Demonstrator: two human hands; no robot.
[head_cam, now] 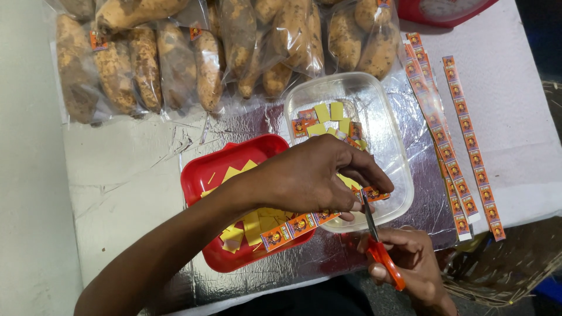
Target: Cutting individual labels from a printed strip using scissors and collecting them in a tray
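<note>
My left hand (316,175) reaches across from the left and pinches a strip of orange printed stickers (295,225) that hangs over the red tray (202,169) and the clear plastic tub (383,126). My right hand (410,260) grips red-handled scissors (377,243), blades pointing up and meeting the strip near my left fingertips. One sticker (374,193) sits just past the blades at the strip's end. Cut stickers and yellow backing squares (328,123) lie in the tub. Yellow paper scraps (252,225) fill the red tray.
Several clear bags of sweet potatoes (146,58) line the far edge of the foil-covered table (129,175). Long uncut sticker strips (456,140) lie at right on a white cloth. A red scale (439,11) stands at the top right. A woven basket (509,269) sits lower right.
</note>
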